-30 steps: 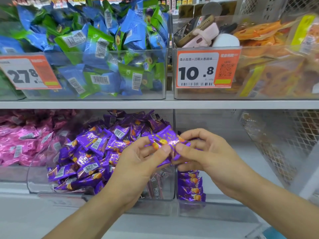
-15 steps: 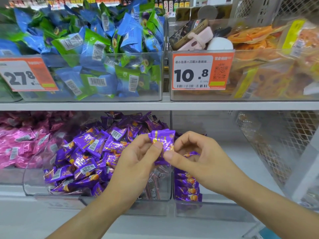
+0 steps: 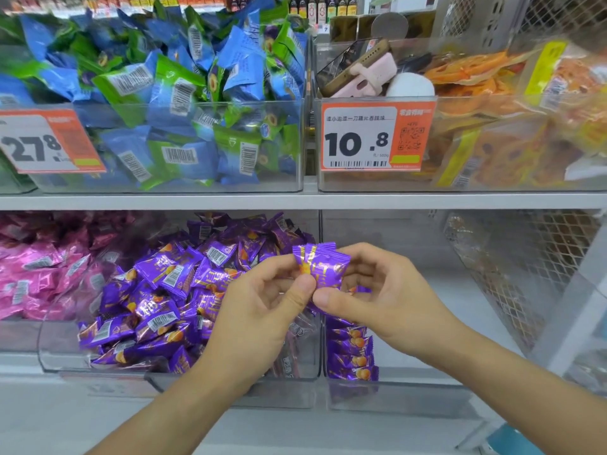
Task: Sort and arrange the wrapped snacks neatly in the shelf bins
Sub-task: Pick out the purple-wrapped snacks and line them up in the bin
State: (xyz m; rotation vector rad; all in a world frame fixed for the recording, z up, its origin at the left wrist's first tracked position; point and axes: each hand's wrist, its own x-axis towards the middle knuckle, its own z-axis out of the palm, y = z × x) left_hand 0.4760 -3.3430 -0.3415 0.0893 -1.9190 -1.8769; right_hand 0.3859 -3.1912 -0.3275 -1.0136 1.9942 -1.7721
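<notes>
1. Snacks [image 3: 323, 267] — a small bunch of purple wrapped packs, held upright between both hands in front of the lower shelf, over the wall between two clear bins. One view only, the head camera.

2. Left hand [image 3: 262, 310] pinches the bunch from the left, thumb against its lower edge and fingers curled behind. Right hand [image 3: 377, 293] pinches it from the right, thumb tip at the bottom and fingers curled round the back. Both hold the same packs; neither is free.

3. Left bin [image 3: 59, 353] on the lower shelf holds a loose purple heap [image 3: 157, 290], packs lying every way, barcodes up on many. Right bin [image 3: 410, 399] holds a short stack [image 3: 351, 349] of the same purple packs against its left wall, laid flat with faces forward; the rest of that bin looks bare.

4. Step in hand, as I judge it — squaring up a handful taken from the heap so the packs face one way before they join the stack.

5. Next move calls for lowering the bunch into the right bin onto or beside the stack, edges kept aligned, likely with one hand letting go so the other can place. Slippery foil may fan out if the pinch loosens early.

6. Elsewhere: pink packs [image 3: 36, 267] at far left, blue and green packs [image 3: 170, 103] in the upper bin, price tag [image 3: 374, 136] on its neighbour.
</notes>
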